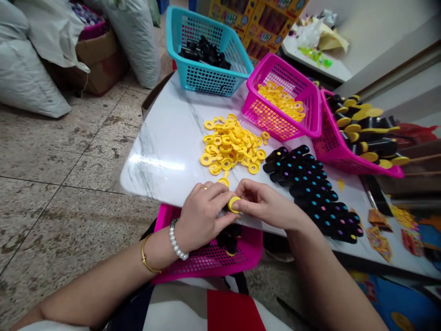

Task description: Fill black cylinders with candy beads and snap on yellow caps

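My left hand is closed around a black tube whose end just shows at its fingertips. My right hand pinches a yellow ring against that tube end, over the near edge of the white marble table. Just beyond lies a heap of loose yellow rings. To the right of my right hand is a row of black tubes with coloured dots on their ends. A pink basket on my lap holds a few black tubes with yellow rings.
At the back stand a blue basket of black parts, a pink basket of yellow rings, and another pink basket of tubes with yellow fittings. Grey sacks and a cardboard box lie on the floor at left.
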Available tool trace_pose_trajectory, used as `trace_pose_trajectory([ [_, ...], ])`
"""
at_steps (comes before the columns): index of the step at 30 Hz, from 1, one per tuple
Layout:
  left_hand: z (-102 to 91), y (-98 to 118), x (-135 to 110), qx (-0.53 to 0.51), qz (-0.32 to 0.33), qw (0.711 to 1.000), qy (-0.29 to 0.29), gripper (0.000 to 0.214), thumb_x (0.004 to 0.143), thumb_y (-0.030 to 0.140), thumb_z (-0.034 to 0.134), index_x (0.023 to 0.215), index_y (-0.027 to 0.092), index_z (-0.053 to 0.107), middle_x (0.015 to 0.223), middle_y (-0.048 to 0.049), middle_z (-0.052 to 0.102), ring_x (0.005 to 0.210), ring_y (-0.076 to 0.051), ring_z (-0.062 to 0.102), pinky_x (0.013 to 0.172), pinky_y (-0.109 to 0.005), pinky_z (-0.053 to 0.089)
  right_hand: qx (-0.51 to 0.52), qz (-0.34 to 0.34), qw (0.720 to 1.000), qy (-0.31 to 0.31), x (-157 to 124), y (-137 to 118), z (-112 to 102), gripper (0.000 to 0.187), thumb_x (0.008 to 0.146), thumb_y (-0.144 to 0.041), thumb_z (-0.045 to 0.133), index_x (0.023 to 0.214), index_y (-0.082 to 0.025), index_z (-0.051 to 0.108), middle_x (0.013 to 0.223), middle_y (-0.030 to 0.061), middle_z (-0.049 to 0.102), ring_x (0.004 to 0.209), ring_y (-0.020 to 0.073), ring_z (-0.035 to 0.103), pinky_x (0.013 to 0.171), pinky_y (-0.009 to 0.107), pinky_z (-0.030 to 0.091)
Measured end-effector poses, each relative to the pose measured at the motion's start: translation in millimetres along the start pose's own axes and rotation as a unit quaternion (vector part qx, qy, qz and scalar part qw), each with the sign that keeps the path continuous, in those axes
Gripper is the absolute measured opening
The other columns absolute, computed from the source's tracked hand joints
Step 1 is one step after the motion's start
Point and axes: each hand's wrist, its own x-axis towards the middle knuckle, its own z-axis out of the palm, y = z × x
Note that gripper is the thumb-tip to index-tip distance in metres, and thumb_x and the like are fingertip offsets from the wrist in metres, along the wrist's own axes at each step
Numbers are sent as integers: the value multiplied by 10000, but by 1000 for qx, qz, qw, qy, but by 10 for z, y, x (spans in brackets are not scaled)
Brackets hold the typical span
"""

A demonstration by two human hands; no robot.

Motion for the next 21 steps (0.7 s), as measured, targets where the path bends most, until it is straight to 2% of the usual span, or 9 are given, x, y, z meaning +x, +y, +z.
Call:
trace_pose_trajectory([
  [3, -16, 20, -10, 17, -13, 1000, -7, 295, 864, 314, 565, 1134, 197, 575, 1085, -91, 586, 984, -238, 523, 843, -422, 436, 5, -29, 999, 37, -84, 2, 109, 251, 816, -359, 633, 988, -191, 565, 725, -36, 540, 617, 93, 469, 524, 186, 380],
  [7, -100, 34, -62, 7, -2, 999, -39, 347, 788, 160, 570, 1133, 195, 576, 1161, -108, 531, 1089, -260, 483, 943, -460, 425, 17, -46, 997, 61, -296, 83, 284, 397, 786, -198, 626, 1166, -228, 513, 793, -43, 538, 607, 78, 464, 532, 181, 376],
  [11, -113, 21, -76, 9, 4, 1000, -23, 463, 707, 59, 531, 1154, 175, 554, 1317, -135, 434, 1254, -288, 379, 1058, -494, 359, -4, -45, 995, 87, -599, 170, 385, 358, 785, -141, 592, 1129, -233, 549, 749, -51, 538, 584, 74, 458, 530, 182, 366],
  [14, -36, 3, -38, 47, -4, 999, 0, 394, 739, 30, 482, 1102, 157, 569, 1282, -145, 469, 1234, -290, 408, 1043, -518, 381, -37, -38, 994, 101, -729, 198, 345, 257, 809, -222, 620, 1065, -212, 594, 685, -51, 542, 548, 78, 450, 510, 189, 357],
  [16, 8, -4, -5, 46, 5, 999, 1, 357, 778, 23, 444, 1079, 167, 573, 1224, -132, 518, 1184, -268, 461, 1012, -504, 423, -85, -57, 979, 176, -692, 215, 289, 192, 840, -259, 600, 1021, -200, 619, 678, -35, 556, 569, 92, 479, 534, 203, 378],
  [18, 7, 3, 36, 30, 24, 999, -19, 360, 806, 25, 420, 1100, 175, 562, 1197, -116, 545, 1153, -243, 499, 996, -472, 454, -141, -91, 951, 259, -563, 238, 246, 172, 866, -264, 570, 1012, -193, 629, 714, -11, 583, 619, 110, 523, 592, 221, 414],
  [21, -79, 56, 144, 1, 39, 997, -62, 352, 829, 15, 378, 1086, 176, 555, 1176, -97, 559, 1110, -194, 541, 974, -389, 486, -237, -121, 912, 313, -310, 258, 247, 262, 889, -307, 558, 1130, -218, 610, 818, 23, 620, 690, 133, 574, 663, 244, 445],
])
